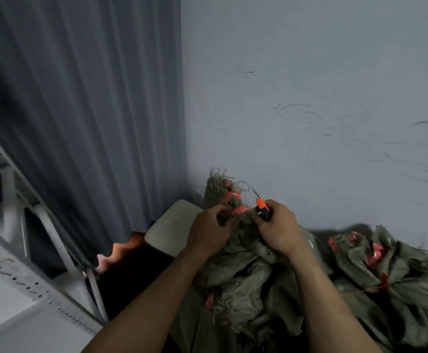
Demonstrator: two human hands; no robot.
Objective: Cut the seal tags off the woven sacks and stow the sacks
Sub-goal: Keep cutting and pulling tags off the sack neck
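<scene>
Head view. Bunched neck of a woven sack (pixel 216 193) gripped by left hand (pixel 208 231), fingers (pixel 222 219) curled tight round it just below a red seal tag (pixel 241 209). Orange-handled cutters (pixel 262 205) held in right hand (pixel 275 229), fingers wrapped over the handles. Blade tips pointing up and far, level with the tag's upper edge, not yet on it. Blade opening too small to judge.

Key relation: seal tag immediately left of the cutters, between the two hands, wound crosswise round the neck. Long axis of the neck upright, frayed top uppermost; tag band roughly at right angles to it. Second tag (pixel 227 198) higher on the neck. Nearer hand with the tool: right. Holding hand: left.

Probable next move: tilt blades down and left, slip one under the band, cut away from the left fingers. Hazard: blades close to left fingertips and to the weave.

Room: wall (pixel 309 98) beyond the neck; curtain (pixel 80 98) far left; pale seat (pixel 172 225) just left of the left hand. More tagged sacks (pixel 399 271) heaped at right, well apart.
</scene>
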